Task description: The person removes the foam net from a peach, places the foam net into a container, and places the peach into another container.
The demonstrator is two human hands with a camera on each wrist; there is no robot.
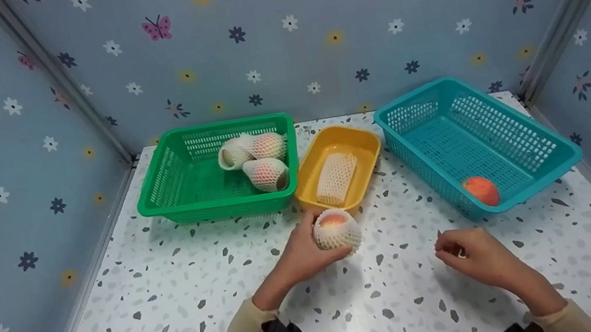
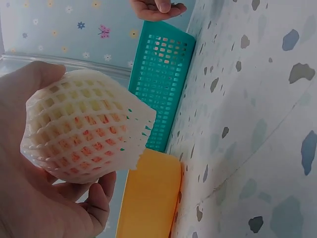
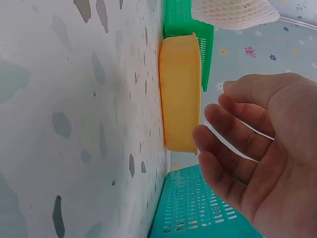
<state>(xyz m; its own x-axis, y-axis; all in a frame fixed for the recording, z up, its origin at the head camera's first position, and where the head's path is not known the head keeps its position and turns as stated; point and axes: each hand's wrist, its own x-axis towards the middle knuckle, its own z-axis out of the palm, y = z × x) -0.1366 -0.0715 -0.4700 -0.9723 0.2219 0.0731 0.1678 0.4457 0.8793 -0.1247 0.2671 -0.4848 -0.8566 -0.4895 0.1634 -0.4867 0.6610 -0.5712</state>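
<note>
Three flower-patterned walls (image 1: pixel 309 64) border the speckled tabletop (image 1: pixel 172 278) in the head view. The left hand (image 1: pixel 308 249) grips a netted fruit (image 1: pixel 339 232) just in front of the yellow tray (image 1: pixel 335 139); tabletop stretches from it to the right hand (image 1: pixel 479 258), loosely bent near the blue basket (image 1: pixel 444 141). From the left wrist, thumb and fingers wrap the fruit, apart from the tabletop. The right wrist view shows relaxed, parted fingers, with tabletop running along the yellow tray's base.
</note>
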